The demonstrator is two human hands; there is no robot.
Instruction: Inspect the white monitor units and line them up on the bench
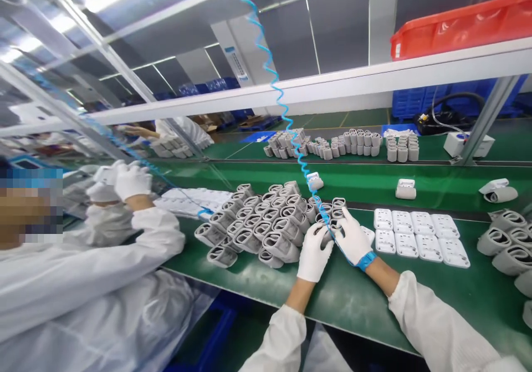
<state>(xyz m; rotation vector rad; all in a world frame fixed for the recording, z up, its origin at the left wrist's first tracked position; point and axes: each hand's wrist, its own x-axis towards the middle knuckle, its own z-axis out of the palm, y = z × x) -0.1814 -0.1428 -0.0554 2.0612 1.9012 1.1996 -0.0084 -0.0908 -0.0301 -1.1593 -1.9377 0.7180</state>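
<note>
My left hand [316, 254], in a white glove, has its fingers curled round a grey rolled cuff [321, 229] at the right edge of a heap of such cuffs [266, 222]. Close beside it, my right hand [353, 236], gloved and with a blue wrist strap [366, 261], bends its fingers and thumb onto the same cuff; the exact contact is partly hidden. More rolled cuffs [338, 203] stand just beyond my fingertips. White plastic housings [415, 236] lie in two rows to the right of my right hand, one partly behind it.
A coiled blue cord [286, 117] hangs down in front of my hands. Beyond lies a green conveyor belt [357, 186] carrying cuffs joined to white housings [405, 189]. More cuffs [513, 244] are piled at right. At left, a co-worker's gloved hands [133, 181] are raised. A red bin [461, 25] sits on the overhead shelf.
</note>
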